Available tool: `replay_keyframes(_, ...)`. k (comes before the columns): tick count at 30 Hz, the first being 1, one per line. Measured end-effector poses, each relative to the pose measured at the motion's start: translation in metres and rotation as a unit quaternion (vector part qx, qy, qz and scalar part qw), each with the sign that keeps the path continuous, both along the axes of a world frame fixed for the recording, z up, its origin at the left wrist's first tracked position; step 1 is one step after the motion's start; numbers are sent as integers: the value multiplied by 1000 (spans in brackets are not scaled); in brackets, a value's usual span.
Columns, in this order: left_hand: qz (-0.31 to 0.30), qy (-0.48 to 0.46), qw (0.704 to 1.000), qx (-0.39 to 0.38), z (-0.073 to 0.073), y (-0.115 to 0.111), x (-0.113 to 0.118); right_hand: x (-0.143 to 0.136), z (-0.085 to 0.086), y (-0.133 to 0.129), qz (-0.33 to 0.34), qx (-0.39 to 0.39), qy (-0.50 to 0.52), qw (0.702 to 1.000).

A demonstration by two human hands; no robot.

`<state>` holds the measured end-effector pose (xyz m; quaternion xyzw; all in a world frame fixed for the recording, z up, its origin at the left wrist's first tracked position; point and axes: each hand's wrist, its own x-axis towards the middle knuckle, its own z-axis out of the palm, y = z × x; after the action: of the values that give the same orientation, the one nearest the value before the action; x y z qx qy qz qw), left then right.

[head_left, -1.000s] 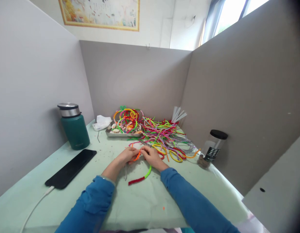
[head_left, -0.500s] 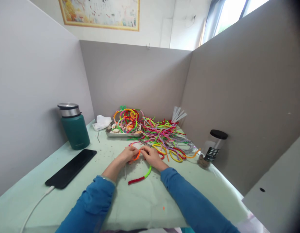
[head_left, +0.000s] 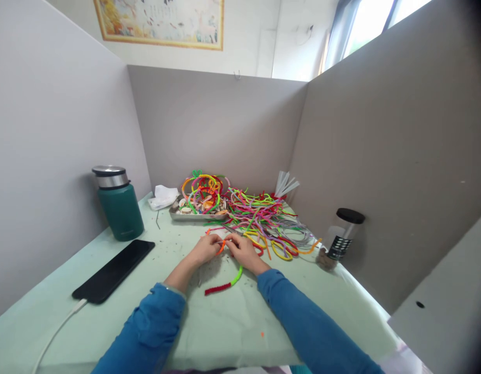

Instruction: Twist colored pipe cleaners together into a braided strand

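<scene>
Close together over the middle of the table, my left hand (head_left: 206, 248) and my right hand (head_left: 243, 250) both pinch an orange pipe cleaner (head_left: 222, 248). It is bent between the fingertips, which partly hide it. From under my right hand a green and dark red pipe cleaner (head_left: 236, 280) curves down toward me; whether it joins the orange one is hidden. Just beyond my right hand lie scissors (head_left: 231, 229), their handles partly covered. Yellow and red pipe cleaner loops (head_left: 282, 249) rest to the right of that hand.
A metal tray (head_left: 197, 217) holds colourful pipe cleaner rings and small pieces. Beside it spreads a heap of pipe cleaners (head_left: 259, 210). A green bottle (head_left: 121, 208) and a phone (head_left: 114, 270) on a cable stand left; a black-lidded jar (head_left: 339, 241) stands right. Grey partitions (head_left: 217, 119) enclose the table.
My left hand has shifted and turned slightly, and less of the orange pipe cleaner shows between the hands. The red end of the hanging piece has moved a little left. My right hand stays put.
</scene>
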<state>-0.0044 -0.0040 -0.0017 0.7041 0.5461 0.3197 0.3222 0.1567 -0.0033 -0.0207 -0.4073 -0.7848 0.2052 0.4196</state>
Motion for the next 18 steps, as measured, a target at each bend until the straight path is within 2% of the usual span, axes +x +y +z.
replay_keyframes(6,-12,85,989,121,-3,2,-4,0,2,-1,0,2,-11,1000)
replay_keyframes(10,2,125,983,137,-3,1,-5,0,3,-1,1,1,-12,1000)
replay_keyframes(18,-10,121,982,147,1,-1,-5,0,2,-1,3,0,-4,1000)
